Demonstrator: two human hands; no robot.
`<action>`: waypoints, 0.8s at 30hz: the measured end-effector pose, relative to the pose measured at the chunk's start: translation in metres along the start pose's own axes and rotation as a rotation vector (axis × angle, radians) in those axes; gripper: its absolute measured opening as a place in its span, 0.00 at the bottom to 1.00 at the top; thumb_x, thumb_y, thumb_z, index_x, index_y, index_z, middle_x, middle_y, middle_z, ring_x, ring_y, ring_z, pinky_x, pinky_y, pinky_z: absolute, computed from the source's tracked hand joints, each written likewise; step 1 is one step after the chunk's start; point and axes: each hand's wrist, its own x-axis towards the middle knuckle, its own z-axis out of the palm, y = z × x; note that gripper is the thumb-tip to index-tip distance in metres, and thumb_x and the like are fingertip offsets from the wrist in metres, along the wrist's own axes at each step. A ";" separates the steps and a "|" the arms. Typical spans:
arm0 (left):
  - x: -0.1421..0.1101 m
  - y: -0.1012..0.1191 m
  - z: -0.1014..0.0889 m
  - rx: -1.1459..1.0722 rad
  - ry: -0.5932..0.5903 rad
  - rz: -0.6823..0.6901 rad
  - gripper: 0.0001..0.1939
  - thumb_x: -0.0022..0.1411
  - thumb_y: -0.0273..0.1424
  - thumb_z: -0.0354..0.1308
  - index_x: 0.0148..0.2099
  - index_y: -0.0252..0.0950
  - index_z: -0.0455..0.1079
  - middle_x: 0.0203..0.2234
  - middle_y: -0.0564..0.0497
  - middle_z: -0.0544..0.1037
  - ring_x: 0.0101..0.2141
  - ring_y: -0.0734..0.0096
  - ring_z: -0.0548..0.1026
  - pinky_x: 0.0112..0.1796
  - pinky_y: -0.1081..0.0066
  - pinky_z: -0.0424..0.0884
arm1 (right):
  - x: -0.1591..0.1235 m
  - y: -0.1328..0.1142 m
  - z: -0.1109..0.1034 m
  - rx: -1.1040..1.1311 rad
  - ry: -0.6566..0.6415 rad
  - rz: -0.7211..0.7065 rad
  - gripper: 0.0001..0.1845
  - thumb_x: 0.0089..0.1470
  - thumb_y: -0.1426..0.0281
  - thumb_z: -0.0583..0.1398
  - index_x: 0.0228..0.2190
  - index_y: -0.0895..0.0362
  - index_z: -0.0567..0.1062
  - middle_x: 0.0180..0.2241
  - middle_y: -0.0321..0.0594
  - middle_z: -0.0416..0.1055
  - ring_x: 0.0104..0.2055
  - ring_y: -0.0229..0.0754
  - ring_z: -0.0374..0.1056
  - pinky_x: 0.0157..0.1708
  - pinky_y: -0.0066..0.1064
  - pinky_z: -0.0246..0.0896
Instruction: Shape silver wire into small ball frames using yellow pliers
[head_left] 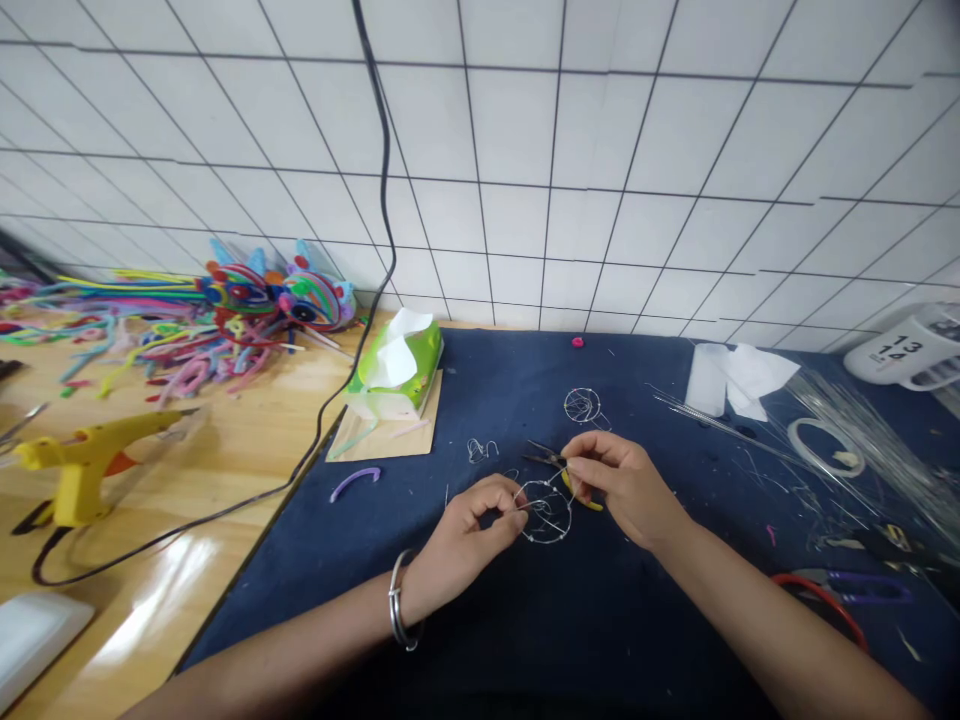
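Observation:
My left hand pinches the left side of a round wire frame between thumb and fingers, a little above the dark blue cloth. My right hand is closed in a pinch at the frame's upper right, on what looks like a thin wire. Just behind the fingers lie pliers with dark jaws and yellow handles, partly hidden by my right hand. Beyond them a second small wire ring rests on the cloth. A tangle of wire sits to the left.
A yellow glue gun and colourful pipe cleaners lie on the wooden table at left. A green tissue pack stands behind. Loose straight wires, a clear coil and red-and-purple-handled tools lie at right, near a white jug.

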 end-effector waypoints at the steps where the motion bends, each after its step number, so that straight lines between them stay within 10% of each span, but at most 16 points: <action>1: 0.000 0.000 0.000 -0.016 -0.002 -0.012 0.10 0.59 0.29 0.52 0.26 0.32 0.63 0.32 0.49 0.69 0.34 0.72 0.67 0.38 0.71 0.63 | 0.000 0.000 0.000 0.014 -0.004 0.015 0.07 0.49 0.67 0.59 0.32 0.56 0.70 0.21 0.32 0.64 0.23 0.32 0.60 0.24 0.28 0.55; 16: 0.000 -0.003 0.000 -0.043 0.030 -0.061 0.10 0.59 0.31 0.53 0.26 0.33 0.64 0.38 0.48 0.69 0.39 0.69 0.67 0.41 0.70 0.62 | 0.003 0.009 -0.004 0.043 -0.012 0.030 0.09 0.48 0.66 0.59 0.33 0.56 0.69 0.21 0.32 0.64 0.22 0.32 0.59 0.22 0.26 0.55; 24: 0.002 0.001 -0.003 0.053 0.081 -0.047 0.09 0.59 0.30 0.53 0.26 0.33 0.65 0.43 0.47 0.68 0.43 0.67 0.67 0.46 0.66 0.59 | 0.001 0.004 0.001 -0.365 -0.012 -0.073 0.12 0.48 0.63 0.59 0.36 0.54 0.70 0.29 0.35 0.65 0.30 0.34 0.61 0.31 0.29 0.58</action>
